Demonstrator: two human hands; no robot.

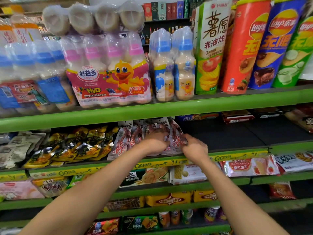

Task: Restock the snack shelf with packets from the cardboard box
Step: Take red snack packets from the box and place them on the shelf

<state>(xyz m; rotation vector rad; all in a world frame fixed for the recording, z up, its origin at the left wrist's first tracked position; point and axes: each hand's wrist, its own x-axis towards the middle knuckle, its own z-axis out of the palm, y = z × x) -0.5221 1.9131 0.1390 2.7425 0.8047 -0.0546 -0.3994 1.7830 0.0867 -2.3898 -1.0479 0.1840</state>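
White-and-red plastic snack packets (pixel 126 138) stand upright in a tight row on the second green metal shelf (pixel 237 150), just right of a heap of glossy black-and-yellow foil packets (pixel 76 145). Both hands reach into that row. The left hand (pixel 156 140) has its fingers curled over the packets in the middle of the row, apparently steadying them so they do not topple. The right hand (pixel 194 147) pinches the rightmost packet near its lower edge, probably seating it against its neighbours at the shelf's front lip. Dark bare shelf to the right of the row looks like the gap meant for further stock. The cardboard box is not in view. Above, shrink-wrapped milky drink bottles with a yellow duck label (pixel 110 77) and tall crisp canisters (pixel 243 48) fill the upper shelf; flat biscuit packs (pixel 250 167) lie on the shelf below.
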